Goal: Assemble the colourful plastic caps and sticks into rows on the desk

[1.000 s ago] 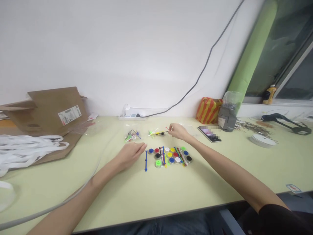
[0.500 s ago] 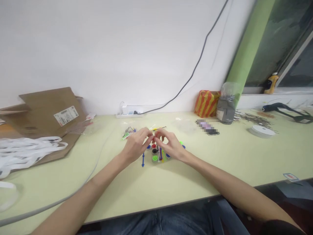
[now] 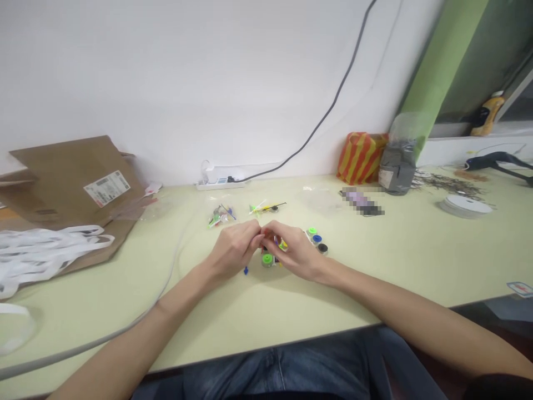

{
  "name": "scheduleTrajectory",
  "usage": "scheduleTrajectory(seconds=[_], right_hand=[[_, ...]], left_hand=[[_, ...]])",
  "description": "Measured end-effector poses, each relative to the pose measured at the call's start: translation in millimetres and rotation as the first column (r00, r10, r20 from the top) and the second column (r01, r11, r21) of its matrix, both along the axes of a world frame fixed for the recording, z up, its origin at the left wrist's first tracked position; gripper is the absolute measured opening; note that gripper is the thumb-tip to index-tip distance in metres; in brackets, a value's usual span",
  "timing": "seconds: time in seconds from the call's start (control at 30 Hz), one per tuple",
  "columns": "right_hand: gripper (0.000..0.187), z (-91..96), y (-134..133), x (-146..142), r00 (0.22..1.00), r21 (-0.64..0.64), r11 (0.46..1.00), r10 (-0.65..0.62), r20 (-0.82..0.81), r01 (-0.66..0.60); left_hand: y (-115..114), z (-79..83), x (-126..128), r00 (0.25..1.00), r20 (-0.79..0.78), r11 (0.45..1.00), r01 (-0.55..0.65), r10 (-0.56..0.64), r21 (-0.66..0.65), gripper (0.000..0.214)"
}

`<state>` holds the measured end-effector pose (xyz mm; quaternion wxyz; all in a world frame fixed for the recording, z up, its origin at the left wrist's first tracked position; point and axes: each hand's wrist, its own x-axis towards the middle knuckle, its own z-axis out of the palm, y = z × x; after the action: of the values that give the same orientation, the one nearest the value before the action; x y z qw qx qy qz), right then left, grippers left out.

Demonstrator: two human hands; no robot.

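My left hand [image 3: 235,248] and my right hand [image 3: 289,251] meet over a group of small round plastic discs on the pale green tabletop [image 3: 395,261]. Their fingertips nearly touch around a thin red-tipped stick [image 3: 263,233], mostly hidden, and my right hand pinches it. A green disc [image 3: 267,259] lies just below my fingers. A blue disc [image 3: 317,238] and a black disc [image 3: 322,248] stand to the right of my right hand. Only the tip of a blue stick [image 3: 246,270] shows under my left hand. My hands cover the other discs.
Behind my hands lie a small plastic bag of parts [image 3: 219,218] and loose coloured sticks [image 3: 266,208]. A pixelated phone [image 3: 361,203] lies to the right. Cardboard [image 3: 70,189] and white straps [image 3: 41,250] fill the left side, with a grey cable [image 3: 125,328] in front.
My hands have come together over the discs, and my right hand has brought the thin red stick from the back of the table. They now hide most discs and the blue stick.
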<state>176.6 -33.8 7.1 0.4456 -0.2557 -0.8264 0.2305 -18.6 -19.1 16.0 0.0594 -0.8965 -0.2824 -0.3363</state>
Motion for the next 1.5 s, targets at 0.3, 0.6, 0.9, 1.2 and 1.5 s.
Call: scheduleTrajectory(seconds=[0.3,0.6,0.9,1.2,1.5], right_hand=[[0.031,12.7,-13.7,-11.2,0.896,-0.472,0.811,0.136,-0.422,-0.346],[0.029,4.8,-9.9,-10.6,0.835,-0.583,0.656,0.135,-0.534,-0.479],[0.024,12.0,-11.8,-6.3,0.785,-0.603,0.570,0.128,-0.606,-0.558],[0.027,-4.3,9.9,-1.4,0.855,-0.621,0.718,-0.070,-0.513,-0.314],[0.026,-9.2,17.4,0.6,0.840,-0.610,0.737,-0.110,-0.532,-0.290]], left_hand=[[-1.1,0.7,1.1,0.998,0.042,0.998,-0.057,0.057,0.000,0.031],[-4.5,0.9,3.7,0.998,0.004,0.996,-0.063,0.063,-0.064,0.031],[7.3,-1.8,-8.2,0.989,-0.027,0.981,-0.146,0.144,-0.131,0.036],[19.7,-6.5,-15.7,0.980,-0.117,0.976,-0.177,0.163,-0.130,0.010],[19.8,2.1,-20.0,0.997,-0.045,0.994,-0.073,0.070,-0.084,0.015]])
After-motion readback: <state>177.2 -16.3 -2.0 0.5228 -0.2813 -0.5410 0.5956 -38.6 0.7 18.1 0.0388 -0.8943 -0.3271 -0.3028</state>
